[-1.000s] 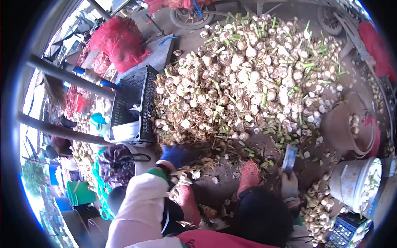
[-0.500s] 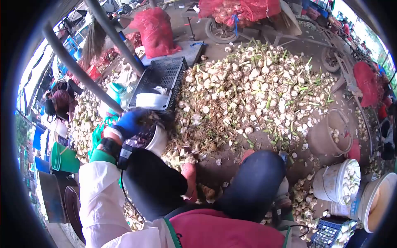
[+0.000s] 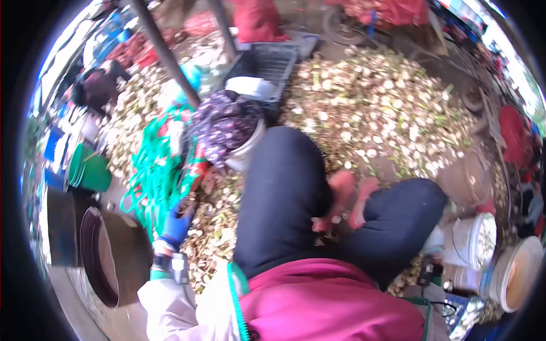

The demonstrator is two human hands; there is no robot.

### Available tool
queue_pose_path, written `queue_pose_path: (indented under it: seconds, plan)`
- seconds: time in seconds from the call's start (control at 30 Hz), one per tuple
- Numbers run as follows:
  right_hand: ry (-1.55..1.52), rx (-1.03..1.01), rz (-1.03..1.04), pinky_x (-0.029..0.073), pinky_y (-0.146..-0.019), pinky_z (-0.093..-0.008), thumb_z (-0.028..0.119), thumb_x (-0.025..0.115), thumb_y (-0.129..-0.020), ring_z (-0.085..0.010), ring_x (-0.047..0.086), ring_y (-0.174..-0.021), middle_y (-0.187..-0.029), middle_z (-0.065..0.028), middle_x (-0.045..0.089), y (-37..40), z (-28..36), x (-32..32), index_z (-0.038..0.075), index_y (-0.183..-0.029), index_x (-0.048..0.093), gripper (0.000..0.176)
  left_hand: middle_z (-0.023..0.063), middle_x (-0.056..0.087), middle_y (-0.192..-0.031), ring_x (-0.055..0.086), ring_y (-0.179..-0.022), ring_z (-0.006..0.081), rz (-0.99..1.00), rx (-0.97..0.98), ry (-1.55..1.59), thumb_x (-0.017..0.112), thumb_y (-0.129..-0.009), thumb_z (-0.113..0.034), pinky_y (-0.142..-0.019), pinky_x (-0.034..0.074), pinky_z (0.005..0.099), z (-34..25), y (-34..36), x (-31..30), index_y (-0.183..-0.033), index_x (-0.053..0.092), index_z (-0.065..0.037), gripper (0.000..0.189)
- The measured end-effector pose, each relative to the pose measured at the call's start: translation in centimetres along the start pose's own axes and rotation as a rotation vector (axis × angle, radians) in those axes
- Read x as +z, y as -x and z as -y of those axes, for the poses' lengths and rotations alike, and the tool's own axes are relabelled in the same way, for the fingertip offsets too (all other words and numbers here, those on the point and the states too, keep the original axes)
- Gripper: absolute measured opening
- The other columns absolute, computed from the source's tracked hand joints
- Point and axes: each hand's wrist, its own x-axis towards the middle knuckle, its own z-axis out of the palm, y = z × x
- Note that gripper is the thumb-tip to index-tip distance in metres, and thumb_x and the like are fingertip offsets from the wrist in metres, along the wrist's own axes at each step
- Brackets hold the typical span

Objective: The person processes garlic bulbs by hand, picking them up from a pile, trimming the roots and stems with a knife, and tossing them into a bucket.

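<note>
My left hand [image 3: 177, 225], in a blue glove, is low on my left side beside a tangle of green straps [image 3: 153, 165] and loose garlic and husks [image 3: 216, 227]. Motion smears its fingers, so I cannot see whether it holds anything. A purple patterned cloth [image 3: 219, 128] drapes over a white bucket [image 3: 248, 150] just beyond it. On the right, a black device [image 3: 429, 271] shows at my right wrist near a white bucket of garlic [image 3: 475, 241]; blur hides how the fingers of that hand are placed.
A large heap of garlic [image 3: 375, 108] covers the ground ahead. Beside it stands a black crate [image 3: 273, 62] with a white container in it. Green buckets [image 3: 88, 167] and a brown bin [image 3: 122, 258] stand left; another bucket [image 3: 463, 176] lies right. A grey pole [image 3: 165, 51] slants overhead.
My left hand has moved from above the bucket down towards my left side, beside the green straps. The camera view has swung left and down, uncovering the purple cloth. My legs have shifted.
</note>
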Motion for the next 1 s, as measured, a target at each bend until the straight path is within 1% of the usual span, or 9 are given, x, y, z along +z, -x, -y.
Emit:
queue_pose_path:
  seconds: [0.03,0.07,0.1,0.17,0.5,0.8,0.93,0.97,1.0]
  plan:
    - [-0.655,0.43,0.035,0.049,-0.084,-0.0323,0.026,0.051,-0.099,-0.0173,0.06,-0.094,-0.109,-0.0073,0.065,-2.4,-0.8,-0.5,0.0,-0.116,0.063,0.033,0.0041,0.067,-0.107,0.059,-0.094,0.0091,-0.069,0.007,-0.07,0.067,-0.091,-0.014,-0.082,0.048,0.0236,2.3,0.7,-0.3,-0.124,0.059,0.001,0.037]
    - [-0.684,0.11,0.225,0.048,-0.088,-0.0319,0.026,0.051,-0.099,-0.0182,0.061,-0.098,-0.112,-0.0074,0.065,-0.4,3.6,-0.7,-0.001,-0.118,0.062,0.035,0.0031,0.067,-0.105,0.059,-0.091,0.008,-0.136,0.009,-0.137,0.069,-0.091,-0.015,-0.079,0.048,0.0228,4.6,1.1,-0.4,-0.125,0.059,0.0,0.038]
    - [-0.518,-0.048,0.11,0.048,-0.09,-0.0311,0.028,0.053,-0.098,-0.0194,0.061,-0.1,-0.112,-0.0069,0.065,-3.1,1.9,-1.3,-0.001,-0.119,0.062,0.037,0.0023,0.067,-0.105,0.058,-0.089,0.0074,-0.122,0.023,0.003,0.068,-0.091,-0.016,-0.079,0.048,0.0227,5.1,2.0,-0.2,-0.124,0.06,0.0,0.038]
    - [-0.5,-0.019,0.114,0.046,-0.092,-0.0314,0.029,0.054,-0.097,-0.0198,0.06,-0.101,-0.111,-0.0074,0.065,-4.6,3.9,-1.6,-0.002,-0.118,0.062,0.038,0.0015,0.067,-0.104,0.057,-0.088,0.0068,-0.145,0.124,0.086,0.068,-0.091,-0.016,-0.077,0.047,0.0218,3.6,3.7,0.8,-0.124,0.06,0.0,0.037]
    - [-0.56,-0.129,0.118,0.045,-0.093,-0.0315,0.023,0.051,-0.098,-0.0204,0.06,-0.103,-0.114,-0.0088,0.063,-8.2,8.7,-1.0,-0.003,-0.121,0.059,0.035,0.0023,0.068,-0.103,0.059,-0.085,0.0082,-0.201,-0.068,0.323,0.066,-0.093,-0.018,-0.075,0.048,0.0245,10.8,5.4,-1.0,-0.12,0.062,-0.001,0.032]
    - [-0.488,0.121,0.012,0.044,-0.05,-0.0283,0.03,0.058,-0.093,-0.0124,0.053,-0.057,-0.077,-0.0003,0.059,-1.5,7.4,-0.8,0.009,-0.107,0.065,0.026,0.0049,0.069,-0.106,0.064,-0.088,0.0106,-0.178,-0.026,0.344,0.06,-0.097,-0.016,-0.075,0.05,0.0238,7.6,4.1,-1.3,-0.122,0.059,-0.001,0.03]
    - [-0.6,0.345,0.134,0.05,-0.06,-0.0346,0.031,0.057,-0.095,-0.0189,0.06,-0.068,-0.081,-0.0039,0.063,-1.4,2.0,-2.0,0.01,-0.097,0.065,0.022,0.006,0.068,-0.109,0.067,-0.09,0.0136,-0.174,0.041,0.29,0.058,-0.098,-0.018,-0.074,0.051,0.0239,6.3,2.3,-2.0,-0.126,0.058,-0.003,0.032]
    - [-0.593,0.392,0.027,0.043,-0.048,-0.0343,0.031,0.059,-0.094,-0.0169,0.054,-0.057,-0.069,-0.0012,0.056,-1.1,1.3,-1.2,0.015,-0.087,0.061,0.018,0.0059,0.069,-0.107,0.066,-0.088,0.0128,-0.202,0.01,0.3,0.058,-0.098,-0.017,-0.074,0.051,0.0237,5.5,2.2,-1.7,-0.124,0.06,-0.003,0.03]
    - [-0.591,0.439,0.0,0.045,-0.052,-0.0314,0.029,0.062,-0.092,-0.0156,0.056,-0.061,-0.073,-0.0009,0.06,-1.3,-0.3,-1.0,0.014,-0.093,0.064,0.016,0.0065,0.068,-0.106,0.066,-0.087,0.0133,-0.169,0.081,0.319,0.059,-0.097,-0.017,-0.074,0.051,0.0245,6.3,1.0,-1.8,-0.122,0.061,-0.003,0.029]
